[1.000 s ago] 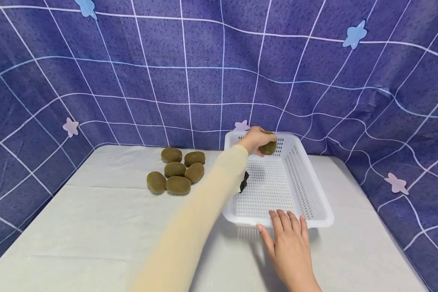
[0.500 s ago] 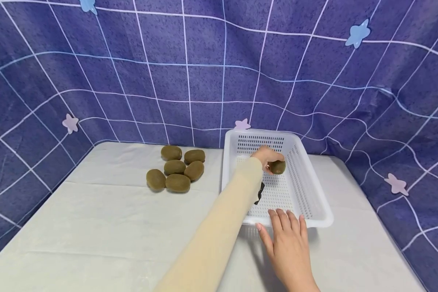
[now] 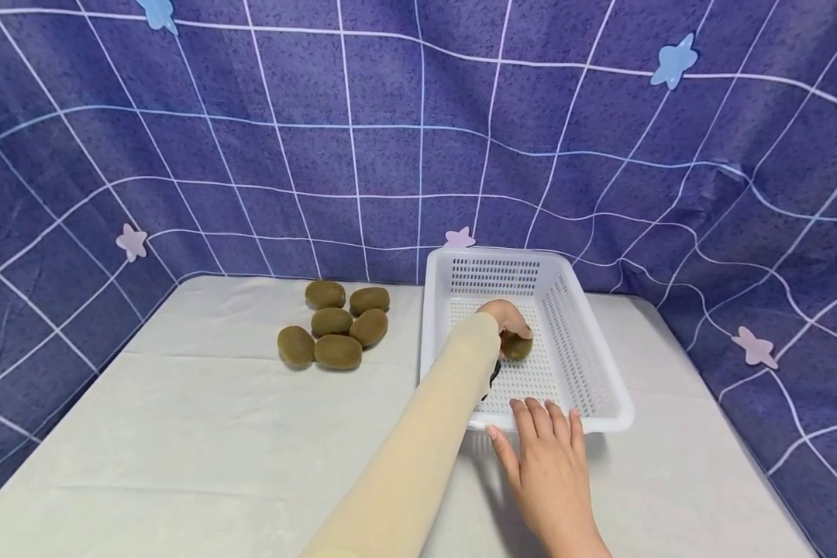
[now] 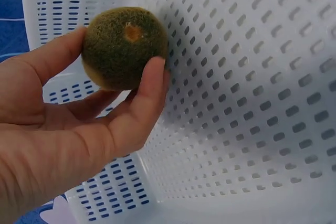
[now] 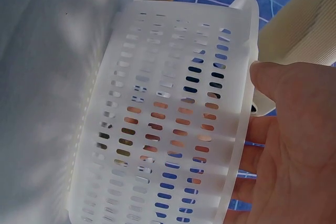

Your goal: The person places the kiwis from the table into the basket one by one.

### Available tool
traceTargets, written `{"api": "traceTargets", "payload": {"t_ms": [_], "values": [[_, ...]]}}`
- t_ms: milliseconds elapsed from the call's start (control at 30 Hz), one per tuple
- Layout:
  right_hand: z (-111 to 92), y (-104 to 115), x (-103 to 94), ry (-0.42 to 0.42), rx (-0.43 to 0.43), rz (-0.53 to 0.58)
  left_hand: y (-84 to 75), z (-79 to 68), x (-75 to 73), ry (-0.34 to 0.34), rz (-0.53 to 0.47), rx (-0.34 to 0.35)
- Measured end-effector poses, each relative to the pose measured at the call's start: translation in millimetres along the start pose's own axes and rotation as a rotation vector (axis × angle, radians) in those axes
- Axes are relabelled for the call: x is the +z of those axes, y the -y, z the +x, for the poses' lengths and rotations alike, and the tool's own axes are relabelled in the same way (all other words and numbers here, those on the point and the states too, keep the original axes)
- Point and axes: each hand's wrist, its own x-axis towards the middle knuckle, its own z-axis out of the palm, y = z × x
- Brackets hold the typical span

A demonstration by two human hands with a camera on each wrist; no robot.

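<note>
My left hand (image 3: 508,316) is down inside a white perforated plastic basket (image 3: 608,364) and holds a brown fuzzy kiwi (image 3: 518,346). In the left wrist view, thumb and fingertips pinch the kiwi (image 4: 125,51) around its sides, its stem-end spot showing, close over the basket's perforated floor (image 4: 236,93). At the basket's near rim is my right hand (image 3: 552,477). Seen from the right wrist, its thumb (image 5: 268,77) lies on the outer side of the rim (image 5: 241,129) while the fingers reach over to the inside, gripping it.
Left of the basket, several kiwis (image 3: 338,352) lie grouped on the white cloth-covered table (image 3: 202,434). A purple gridded curtain (image 3: 390,155) with star shapes surrounds the table at the back and sides. A black strap (image 3: 494,375) shows beside the left sleeve (image 3: 418,442).
My left hand has carried the kiwi from over the basket's back end toward the viewer and lower inside it. The right hand stays at the near rim.
</note>
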Motion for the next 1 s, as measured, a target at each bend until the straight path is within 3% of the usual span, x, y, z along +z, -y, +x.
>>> {"api": "traceTargets", "payload": {"t_ms": [267,533,767,1000], "values": [[1.1,0.3,-0.8,-0.005,-0.009,0.0,-0.2,-11.5,3.5,-0.012,-0.05,-0.003],[0.0,0.5,-0.5,-0.004,-0.003,-0.001,2.7,5.0,2.0,-0.015,-0.112,-0.027],[-1.8,2.3,-0.1,-0.013,-0.005,0.001,3.9,9.2,-6.3,-0.018,0.166,0.113],[-2.0,2.9,-0.7,-0.007,0.005,0.004,-4.5,1.0,-21.1,-0.078,0.24,0.154]]}}
